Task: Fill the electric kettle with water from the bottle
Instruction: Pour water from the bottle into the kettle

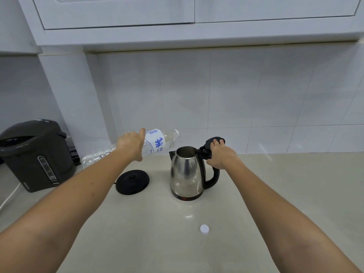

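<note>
While the left hand [131,143] grips the clear bottle [157,142] and tips it sideways, a thin stream of water falls into the open shiny kettle [186,172]. The right hand [220,154] is closed around the black handle [213,174]. The kettle stands on the counter [256,194], beside its round black base [132,181]. A small white cap [204,228] lies nearer the person.

left hand [131,143] tilts bottle [155,141] | water enters kettle [186,172] | right hand [221,154] grips handle [213,174]
</note>
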Demonstrator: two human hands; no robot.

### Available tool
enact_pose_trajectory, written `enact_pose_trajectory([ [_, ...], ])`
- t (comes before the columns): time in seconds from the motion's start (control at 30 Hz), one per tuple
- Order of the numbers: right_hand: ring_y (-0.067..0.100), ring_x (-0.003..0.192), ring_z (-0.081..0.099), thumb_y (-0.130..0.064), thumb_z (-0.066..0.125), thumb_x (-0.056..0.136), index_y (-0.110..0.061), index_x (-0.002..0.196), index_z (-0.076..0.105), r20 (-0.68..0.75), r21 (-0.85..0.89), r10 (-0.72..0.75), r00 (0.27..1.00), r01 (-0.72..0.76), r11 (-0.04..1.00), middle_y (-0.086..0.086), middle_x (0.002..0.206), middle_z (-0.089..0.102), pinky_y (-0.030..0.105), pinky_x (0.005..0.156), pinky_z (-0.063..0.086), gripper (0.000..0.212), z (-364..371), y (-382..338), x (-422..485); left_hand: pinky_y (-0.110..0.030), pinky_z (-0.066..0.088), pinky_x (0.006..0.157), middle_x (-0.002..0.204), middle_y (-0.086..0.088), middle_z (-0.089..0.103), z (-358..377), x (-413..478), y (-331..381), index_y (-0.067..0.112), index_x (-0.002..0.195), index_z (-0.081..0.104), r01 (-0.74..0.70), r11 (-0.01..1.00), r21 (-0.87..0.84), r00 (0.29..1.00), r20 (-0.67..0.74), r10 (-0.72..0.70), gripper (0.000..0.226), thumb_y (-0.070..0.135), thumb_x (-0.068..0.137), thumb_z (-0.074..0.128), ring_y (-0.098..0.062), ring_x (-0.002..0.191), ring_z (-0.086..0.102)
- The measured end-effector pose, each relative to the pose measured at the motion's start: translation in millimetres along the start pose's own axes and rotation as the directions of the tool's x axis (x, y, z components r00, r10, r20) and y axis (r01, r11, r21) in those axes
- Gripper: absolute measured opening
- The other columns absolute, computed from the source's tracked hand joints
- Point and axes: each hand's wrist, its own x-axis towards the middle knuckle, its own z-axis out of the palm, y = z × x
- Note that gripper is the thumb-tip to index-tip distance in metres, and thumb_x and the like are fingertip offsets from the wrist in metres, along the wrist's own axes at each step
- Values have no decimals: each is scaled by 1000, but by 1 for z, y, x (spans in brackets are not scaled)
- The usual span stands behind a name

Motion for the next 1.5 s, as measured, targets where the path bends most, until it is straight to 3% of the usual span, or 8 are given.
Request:
enact_pose_trajectory([
  [0.3, 27, 142, 20, -32, 52, 88, -3, 140, 34, -2, 5, -3, 1000, 3, 1000, 6, 153, 26, 41, 94, 44, 62, 0, 0, 0, -30, 43, 61, 87, -4, 49, -1, 0, 1, 11, 126, 36, -6, 1000, -18, 1000, -7, 6, 67, 19, 73, 76, -25, 77, 52],
  [0.67, 26, 145, 16, -32, 52, 89, -4, 144, 30, -1, 8, 2, 1000, -2, 1000, 6, 157, 21, 41, 95, 44, 65, 1, 0, -1, -31, 43, 62, 87, -4, 49, 0, 1, 3, 11, 126, 36, -17, 1000, -5, 1000, -18, 17, 66, 19, 73, 75, -28, 92, 63],
  [0.87, 26, 144, 17, -32, 52, 88, -4, 144, 30, -2, 13, 2, 1000, -2, 1000, 6, 156, 22, 41, 96, 44, 66, 0, 0, -1, -31, 42, 61, 86, -4, 48, -1, 1, 2, 11, 125, 36, -14, 1000, -18, 1000, -16, 14, 66, 18, 72, 75, -25, 78, 52],
  [1.07, 26, 146, 14, -32, 52, 89, -4, 146, 27, -1, 3, 2, 1000, -2, 1000, 6, 159, 18, 41, 98, 43, 68, 0, 0, -1, -31, 42, 61, 88, -5, 48, -1, 1, 2, 11, 125, 36, -9, 1000, -26, 1000, -9, 9, 66, 18, 72, 76, -25, 79, 50],
  [1.27, 26, 146, 13, -32, 51, 89, -4, 145, 29, 0, 14, 6, 1000, -6, 1000, 5, 158, 18, 41, 97, 43, 66, 0, 0, -1, -31, 43, 62, 89, -5, 48, 0, 1, 2, 11, 125, 36, -20, 1000, -16, 1000, -5, 19, 66, 19, 72, 76, -27, 92, 62],
  [1.5, 26, 143, 19, -35, 52, 88, -4, 141, 32, -2, 28, 5, 1000, -5, 1000, 5, 155, 23, 41, 95, 44, 64, 3, 0, 2, -30, 42, 61, 77, -2, 44, 1, 1, 2, 10, 124, 36, -24, 1000, 0, 1000, -20, 24, 65, 18, 73, 75, -24, 77, 50],
])
